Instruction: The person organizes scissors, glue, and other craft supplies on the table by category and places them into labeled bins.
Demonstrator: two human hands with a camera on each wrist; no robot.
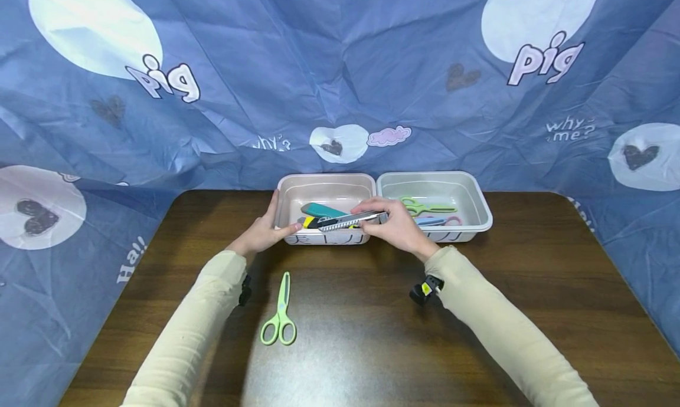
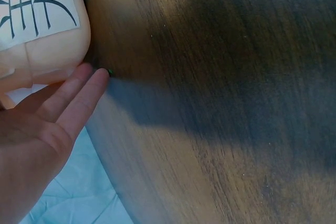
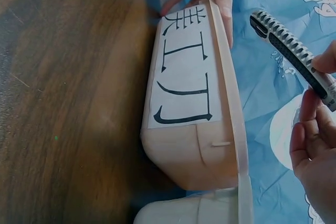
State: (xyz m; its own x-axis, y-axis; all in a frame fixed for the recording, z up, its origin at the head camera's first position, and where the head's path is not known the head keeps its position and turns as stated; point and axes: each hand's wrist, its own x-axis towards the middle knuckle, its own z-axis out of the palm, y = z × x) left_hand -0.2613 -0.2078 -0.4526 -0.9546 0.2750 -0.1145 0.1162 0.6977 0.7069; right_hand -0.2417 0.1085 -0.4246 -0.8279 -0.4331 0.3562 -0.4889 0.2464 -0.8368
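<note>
My right hand [image 1: 395, 221] pinches a silver-and-black box cutter [image 3: 291, 51] between thumb and fingers, above the front of the pinkish bin [image 1: 326, 183]. Inside that bin lie a teal cutter [image 1: 322, 210] and a black-and-yellow cutter [image 1: 309, 222], partly covered by the held one. At the bin's left front corner rests my left hand [image 1: 261, 233], thumb along the front rim and straight fingers against the outer side. Dark characters on a white label [image 3: 184, 72] mark the bin's front. Green scissors [image 1: 283, 312] lie on the table, nearer the body.
A pale grey-green bin [image 1: 480, 218] stands right beside the pinkish one; it contains green scissors [image 1: 425, 207] and blue and pink items. Behind both bins hangs a blue printed cloth [image 1: 340, 71]. The wooden table [image 1: 372, 336] carries everything.
</note>
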